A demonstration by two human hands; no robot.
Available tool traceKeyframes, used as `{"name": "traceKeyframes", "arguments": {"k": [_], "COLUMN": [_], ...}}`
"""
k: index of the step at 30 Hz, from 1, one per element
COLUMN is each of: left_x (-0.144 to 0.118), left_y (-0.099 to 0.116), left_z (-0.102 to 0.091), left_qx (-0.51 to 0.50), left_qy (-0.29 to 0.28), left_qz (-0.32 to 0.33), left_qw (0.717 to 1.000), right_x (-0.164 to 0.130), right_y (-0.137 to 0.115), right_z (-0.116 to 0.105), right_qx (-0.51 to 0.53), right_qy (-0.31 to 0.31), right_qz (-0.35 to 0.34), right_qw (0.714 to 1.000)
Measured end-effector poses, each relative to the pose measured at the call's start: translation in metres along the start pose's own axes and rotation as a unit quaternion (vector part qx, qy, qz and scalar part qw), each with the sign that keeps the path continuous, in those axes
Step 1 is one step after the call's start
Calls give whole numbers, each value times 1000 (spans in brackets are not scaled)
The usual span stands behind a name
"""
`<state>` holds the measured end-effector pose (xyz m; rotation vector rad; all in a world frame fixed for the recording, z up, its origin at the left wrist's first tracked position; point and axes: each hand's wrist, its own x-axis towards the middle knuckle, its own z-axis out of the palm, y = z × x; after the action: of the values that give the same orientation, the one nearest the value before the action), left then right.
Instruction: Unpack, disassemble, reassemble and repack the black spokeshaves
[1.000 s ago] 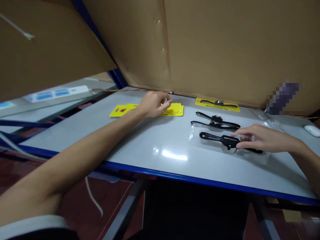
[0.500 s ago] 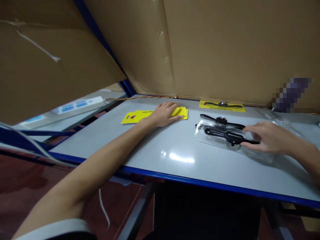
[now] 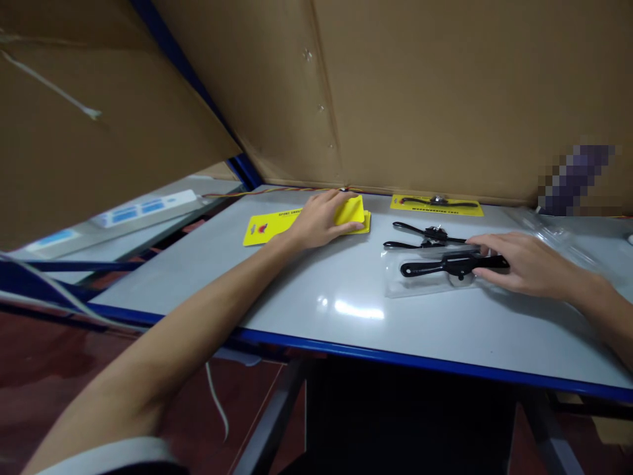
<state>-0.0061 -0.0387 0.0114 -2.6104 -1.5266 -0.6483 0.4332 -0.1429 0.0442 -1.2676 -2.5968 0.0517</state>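
The black tool [image 3: 448, 266] in its clear bag [image 3: 420, 280] lay left-to-right, pinned by the flattened right hand [image 3: 519, 264]; a yellow card [image 3: 351, 211] was pinched up by the left hand [image 3: 319, 221], its print hidden.

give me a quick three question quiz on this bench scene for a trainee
1. True or false: the left hand rests on the black tool in the clear blister.
2. Which hand touches the black tool in the clear blister? A) left B) right C) neither
3. Fill in: the left hand lifts the edge of a ____ card.

Key
1. False: it is on the stack of yellow cards, bending the top yellow card up.
2. B: the right hand lies on its right end.
3. yellow
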Motion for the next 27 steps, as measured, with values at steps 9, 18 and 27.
{"name": "traceKeyframes", "arguments": {"k": [9,18,27], "left_x": [-5,-9,-12], "left_y": [14,28,24], "left_z": [0,-16,-3], "left_qx": [59,132,115], "left_qy": [64,-19,-136], "left_qz": [18,14,52], "left_qw": [996,991,983], "right_x": [4,7,9], "right_y": [4,5,3], "right_z": [12,17,18], "right_qx": [51,88,95], "right_qy": [-5,-17,-32], "right_qz": [33,52,79], "right_qw": [998,995,992]}}
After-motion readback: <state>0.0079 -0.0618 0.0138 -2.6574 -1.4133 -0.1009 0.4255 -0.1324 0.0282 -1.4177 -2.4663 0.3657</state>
